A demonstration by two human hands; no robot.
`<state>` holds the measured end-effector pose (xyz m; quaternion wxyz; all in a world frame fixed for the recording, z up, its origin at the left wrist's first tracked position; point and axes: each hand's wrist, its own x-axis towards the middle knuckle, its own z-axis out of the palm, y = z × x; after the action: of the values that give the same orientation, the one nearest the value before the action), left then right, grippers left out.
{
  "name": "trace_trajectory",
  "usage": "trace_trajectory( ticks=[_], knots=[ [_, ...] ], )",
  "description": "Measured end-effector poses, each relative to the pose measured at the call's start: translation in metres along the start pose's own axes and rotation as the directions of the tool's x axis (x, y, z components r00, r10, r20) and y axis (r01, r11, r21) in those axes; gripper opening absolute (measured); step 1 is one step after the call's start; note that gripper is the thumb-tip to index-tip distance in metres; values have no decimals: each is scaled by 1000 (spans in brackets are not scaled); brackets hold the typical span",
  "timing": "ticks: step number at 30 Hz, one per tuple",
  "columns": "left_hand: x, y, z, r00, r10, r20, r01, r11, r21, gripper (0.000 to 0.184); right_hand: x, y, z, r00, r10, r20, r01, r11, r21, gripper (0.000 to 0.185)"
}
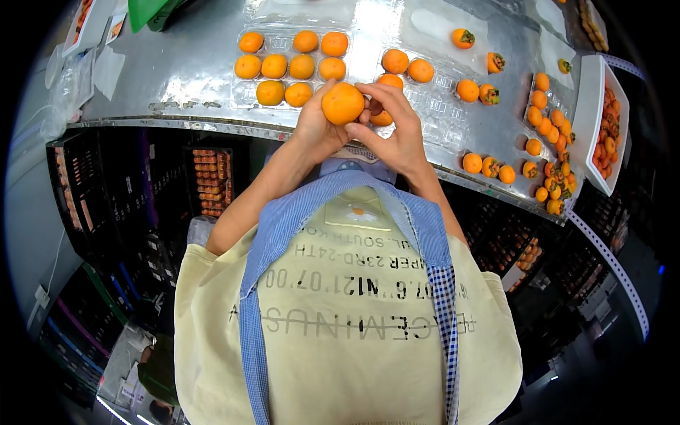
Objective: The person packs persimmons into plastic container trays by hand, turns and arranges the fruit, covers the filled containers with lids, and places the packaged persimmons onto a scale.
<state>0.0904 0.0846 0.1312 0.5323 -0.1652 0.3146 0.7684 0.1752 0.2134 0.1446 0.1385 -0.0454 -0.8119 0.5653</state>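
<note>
Persimmon (pixel 343 103) sits grasped between your two hands at the upper centre of the frame, in front of the desk's near edge. Your right hand (pixel 399 138) pinches it from the right, the index fingertip at its upper side and the thumb at its lower side. Your left hand (pixel 316 126) cradles it from the left, with most of those fingers hidden behind the fruit. Just beyond your left hand, a clear tray (pixel 278 41) holds nine visible orange persimmons in rows, upper centre-left of the frame. Behind and beside your right hand, a second clear tray (pixel 433 100) carries more fruit at its left side. Farther right on the metal desk (pixel 177 74), loose persimmons (pixel 472 163) line the near edge, some showing green leafy caps, and more cluster toward the right. At the right of the frame, you have a white box (pixel 589 99) filled with reddish-orange fruit. A green object (pixel 147 10) shows at the upper left, cut off by the frame. Below the desk at left, you can see packed fruit (pixel 212 180) in a dark crate. Your pale yellow apron (pixel 354 297), with blue straps and printed lettering, fills the lower centre.
</note>
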Motion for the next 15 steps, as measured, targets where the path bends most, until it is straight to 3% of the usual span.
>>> trace_trajectory(
  ticks=[2,3,6,9,12,15],
  knots=[
    [-2,-1,8,993,-5,-122,9,1000,27,46,0,0,2,997,70,-12,-69,997,40,49],
    [-3,-1,10,983,-7,-183,14,999,41,46,-1,2,5,994,102,-30,-96,983,156,45],
    [1,-2,-7,997,10,-79,-4,998,70,47,-5,10,11,984,177,-33,-146,891,430,34],
    [2,2,-20,928,-45,370,0,993,120,49,-5,12,8,980,197,7,-171,830,531,25],
    [-9,4,-6,955,-70,287,37,993,116,54,-2,5,3,973,232,8,-192,786,587,21],
    [-5,8,-10,799,-14,602,50,998,-43,52,-2,1,-4,963,269,-36,-183,742,645,20]
  ],
)
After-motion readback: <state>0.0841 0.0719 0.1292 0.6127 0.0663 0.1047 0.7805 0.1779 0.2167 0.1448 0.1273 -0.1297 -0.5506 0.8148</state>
